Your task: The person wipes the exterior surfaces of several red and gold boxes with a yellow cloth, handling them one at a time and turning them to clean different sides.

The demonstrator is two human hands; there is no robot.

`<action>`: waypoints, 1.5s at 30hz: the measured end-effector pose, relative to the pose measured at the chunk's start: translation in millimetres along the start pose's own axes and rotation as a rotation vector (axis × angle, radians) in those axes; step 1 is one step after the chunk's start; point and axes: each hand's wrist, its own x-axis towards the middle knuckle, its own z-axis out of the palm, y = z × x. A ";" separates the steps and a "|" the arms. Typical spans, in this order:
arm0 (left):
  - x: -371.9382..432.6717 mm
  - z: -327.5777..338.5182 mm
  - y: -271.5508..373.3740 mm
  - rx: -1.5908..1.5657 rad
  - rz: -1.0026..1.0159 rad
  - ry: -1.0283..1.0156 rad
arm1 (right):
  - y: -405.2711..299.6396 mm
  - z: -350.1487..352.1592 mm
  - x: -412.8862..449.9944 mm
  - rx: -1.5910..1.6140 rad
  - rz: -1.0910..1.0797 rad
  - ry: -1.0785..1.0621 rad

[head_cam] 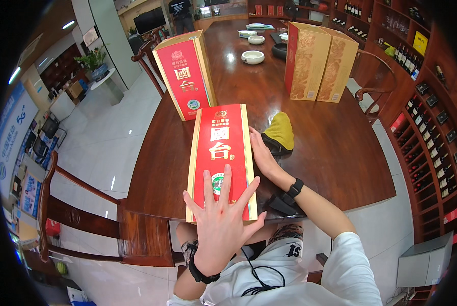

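A red and gold cardboard gift box (220, 149) lies on its back, with its near end at the table's front edge. Over the lower part of its red face my left hand (224, 214) is spread, fingers wide apart; whether the palm presses on it is hidden. Along the box's right side rests my right hand (262, 155), flat against it, with some fingertips out of sight. Just beyond that hand sits a yellow cloth item with a black part (280, 132). A similar red and gold box (184, 76) stands upright behind the lying one.
Two more upright boxes (306, 63) (337, 67) stand on the wooden table (339, 153) at the far right. White ceramic bowls (253, 57) sit further back. A wooden chair (148, 237) is at the left. Wine shelves (423, 153) line the right. A person (181, 15) stands far off.
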 end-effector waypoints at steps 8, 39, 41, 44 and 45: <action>-11.0 -3.7 -16.1 -0.037 0.091 -0.014 | 19.7 -25.5 45.0 0.073 -0.180 -0.129; -83.4 56.5 -57.9 -0.593 -0.273 0.633 | -31.9 -63.6 19.6 0.344 -0.038 -0.140; -79.2 49.5 -57.1 -0.794 -0.363 0.669 | -43.3 -62.6 15.0 0.289 -0.059 -0.129; -79.4 56.1 -72.0 -1.085 -0.408 0.689 | -54.6 -59.6 7.4 0.608 -0.013 -0.130; -78.5 55.2 -72.6 -1.085 -0.410 0.690 | -54.2 -57.6 7.1 0.607 -0.012 -0.131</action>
